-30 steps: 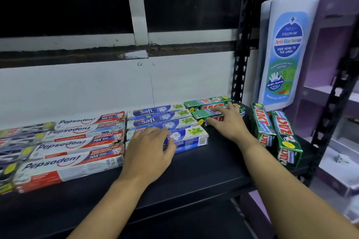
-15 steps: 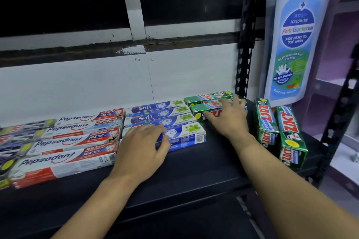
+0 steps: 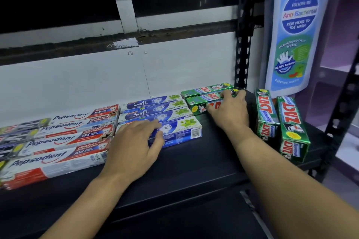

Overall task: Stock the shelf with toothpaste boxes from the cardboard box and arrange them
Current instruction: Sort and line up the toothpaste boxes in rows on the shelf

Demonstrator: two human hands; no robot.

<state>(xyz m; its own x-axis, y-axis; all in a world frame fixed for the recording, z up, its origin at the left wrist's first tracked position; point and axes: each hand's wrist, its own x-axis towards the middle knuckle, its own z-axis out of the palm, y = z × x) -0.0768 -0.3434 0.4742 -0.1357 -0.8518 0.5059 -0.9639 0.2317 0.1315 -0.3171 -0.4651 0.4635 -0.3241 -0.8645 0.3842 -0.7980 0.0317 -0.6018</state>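
Toothpaste boxes [image 3: 58, 137] lie in rows on the black metal shelf [image 3: 194, 163], long axes crosswise, left of the black slotted upright post [image 3: 241, 60]. The right hand [image 3: 229, 110] presses flat on the front green Zact carton [image 3: 198, 103], nearest that post. The left hand [image 3: 136, 141] rests spread on the front blue-and-white Safi carton [image 3: 184, 129], farther left. Neither grips. No cardboard box shows.
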